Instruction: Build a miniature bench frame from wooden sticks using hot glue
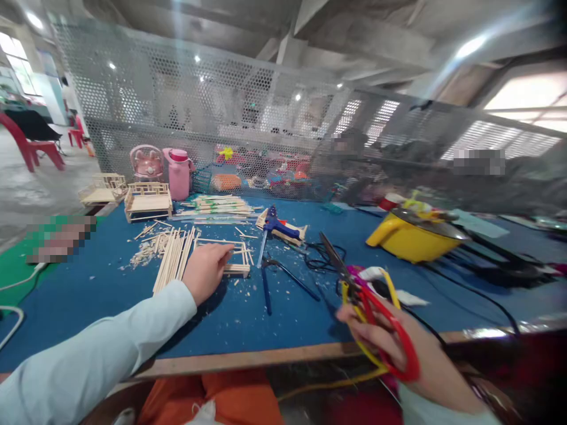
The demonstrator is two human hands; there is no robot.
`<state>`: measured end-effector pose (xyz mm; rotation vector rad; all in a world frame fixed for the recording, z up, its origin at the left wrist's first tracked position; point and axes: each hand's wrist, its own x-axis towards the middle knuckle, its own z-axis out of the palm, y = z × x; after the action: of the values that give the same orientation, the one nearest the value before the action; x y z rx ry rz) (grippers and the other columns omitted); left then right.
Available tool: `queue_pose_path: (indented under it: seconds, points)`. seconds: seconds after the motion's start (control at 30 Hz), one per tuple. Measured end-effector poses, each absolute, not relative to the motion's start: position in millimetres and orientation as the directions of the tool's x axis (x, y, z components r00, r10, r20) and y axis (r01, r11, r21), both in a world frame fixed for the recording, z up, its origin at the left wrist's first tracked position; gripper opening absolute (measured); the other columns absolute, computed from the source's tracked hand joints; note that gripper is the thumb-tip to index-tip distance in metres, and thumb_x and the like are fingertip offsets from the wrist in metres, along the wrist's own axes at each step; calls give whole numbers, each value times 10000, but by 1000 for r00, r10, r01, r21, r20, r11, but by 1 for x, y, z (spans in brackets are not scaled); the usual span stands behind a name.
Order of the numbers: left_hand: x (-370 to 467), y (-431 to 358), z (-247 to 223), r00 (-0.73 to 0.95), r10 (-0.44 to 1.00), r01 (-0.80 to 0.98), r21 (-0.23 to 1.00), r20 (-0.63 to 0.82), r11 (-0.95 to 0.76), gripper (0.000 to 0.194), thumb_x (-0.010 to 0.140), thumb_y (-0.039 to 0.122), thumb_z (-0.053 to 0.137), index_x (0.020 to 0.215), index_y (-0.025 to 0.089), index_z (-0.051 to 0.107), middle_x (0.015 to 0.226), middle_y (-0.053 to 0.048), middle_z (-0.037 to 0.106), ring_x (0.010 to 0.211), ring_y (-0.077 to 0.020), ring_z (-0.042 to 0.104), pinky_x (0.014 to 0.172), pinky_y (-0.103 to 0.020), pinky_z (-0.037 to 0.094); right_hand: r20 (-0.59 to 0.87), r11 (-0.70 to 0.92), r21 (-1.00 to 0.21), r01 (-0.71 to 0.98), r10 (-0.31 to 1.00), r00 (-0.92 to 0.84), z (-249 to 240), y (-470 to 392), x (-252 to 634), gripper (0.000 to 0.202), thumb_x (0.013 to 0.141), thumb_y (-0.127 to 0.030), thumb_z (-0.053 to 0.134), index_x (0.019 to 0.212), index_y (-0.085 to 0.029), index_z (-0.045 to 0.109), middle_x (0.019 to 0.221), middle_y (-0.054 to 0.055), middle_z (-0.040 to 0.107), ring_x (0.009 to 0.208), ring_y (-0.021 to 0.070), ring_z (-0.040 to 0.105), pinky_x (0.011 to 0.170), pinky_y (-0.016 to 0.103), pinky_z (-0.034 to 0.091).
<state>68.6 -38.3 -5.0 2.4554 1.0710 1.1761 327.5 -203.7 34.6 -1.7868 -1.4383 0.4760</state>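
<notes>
My left hand (207, 269) is closed, its fingers pinched at a small wooden stick frame (239, 268) on the blue table; whatever is between the fingertips is too small to name. A bundle of thin wooden sticks (173, 260) lies just left of that hand. My right hand (390, 339) is wrapped round the red handles of large scissors (401, 333), blades pointing up and left over the table's front part. Between the hands lie blue-handled pliers (290, 279), open, and behind them a blue glue gun (281, 227).
Two finished stick models (148, 203) stand at the back left beside a pink bottle (179, 177). A yellow pot (411, 236) with a lid sits at the right, with black cables near it. Wood scraps (150, 251) are scattered left. Perforated metal mesh (221, 106) rises behind.
</notes>
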Motion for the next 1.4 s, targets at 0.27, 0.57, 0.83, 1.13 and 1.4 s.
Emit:
queue_pose_path:
  seconds: [0.27,0.57,0.83,1.13,1.4]
  points:
    - [51,-72,21,374,896,-10,967,241,-256,406,783,432,480,1003,118,615,578,18,496,381,-53,387,342,-182,311,212,170,-921,352,974,83,15,-159,238,393,750,-448,520,1053,-210,439,761,17,484,576,112,456,523,230,419]
    - [47,-70,15,493,836,-68,969,241,-239,377,791,374,501,1057,127,603,593,24,513,431,-40,375,407,-172,311,258,346,-780,522,937,-235,25,-146,228,573,784,-633,323,1093,-160,416,724,24,493,585,132,443,536,244,392]
    - [43,-69,14,483,768,102,844,420,-526,288,819,271,470,1014,144,640,832,-57,668,720,-136,580,666,-247,453,284,380,-727,572,925,-254,24,-145,229,570,792,-628,310,1105,-159,402,732,28,490,587,130,426,530,241,369]
    - [44,-70,14,515,707,166,753,485,-637,271,832,233,452,1017,166,638,775,-37,648,685,-120,569,635,-223,439,313,389,-639,663,920,-237,19,-143,232,542,806,-586,342,1120,-149,408,663,2,443,558,127,384,529,247,346]
    - [44,-70,12,522,696,170,740,493,-651,271,832,209,448,1019,160,637,692,-20,614,629,-106,539,598,-210,421,347,434,-623,651,899,-266,19,-145,232,579,793,-616,328,1131,-151,397,668,3,455,537,127,395,529,252,356]
